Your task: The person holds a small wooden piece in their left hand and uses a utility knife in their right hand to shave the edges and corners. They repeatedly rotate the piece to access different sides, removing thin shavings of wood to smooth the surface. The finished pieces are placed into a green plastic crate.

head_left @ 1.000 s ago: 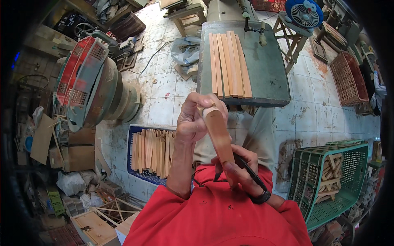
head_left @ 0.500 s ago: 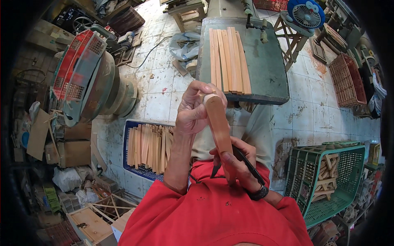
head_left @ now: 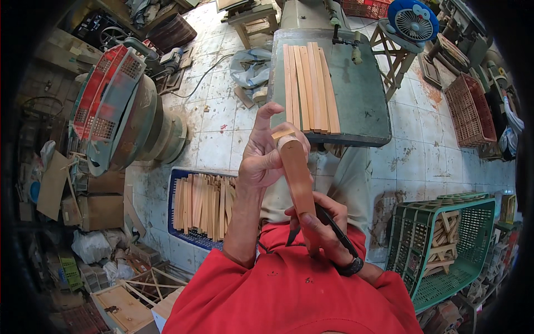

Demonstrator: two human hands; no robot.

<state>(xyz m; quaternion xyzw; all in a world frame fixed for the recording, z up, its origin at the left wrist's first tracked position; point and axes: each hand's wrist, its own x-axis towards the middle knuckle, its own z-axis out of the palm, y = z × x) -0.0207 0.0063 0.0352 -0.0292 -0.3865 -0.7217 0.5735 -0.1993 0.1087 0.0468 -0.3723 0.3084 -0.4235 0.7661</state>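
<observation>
The bar (head_left: 298, 178) is slanting from the right hand (head_left: 329, 227), which is gripping its lower end, to the left hand (head_left: 262, 158), which is holding its top, index finger raised, and is probably feeling light, stiff and dry, best taken by its edges.

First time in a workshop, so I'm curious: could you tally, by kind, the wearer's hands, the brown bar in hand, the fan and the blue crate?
Hands: 2 (left hand, right hand)
Brown bar: 1
Fan: 1
Blue crate: 1
Total: 5
</observation>
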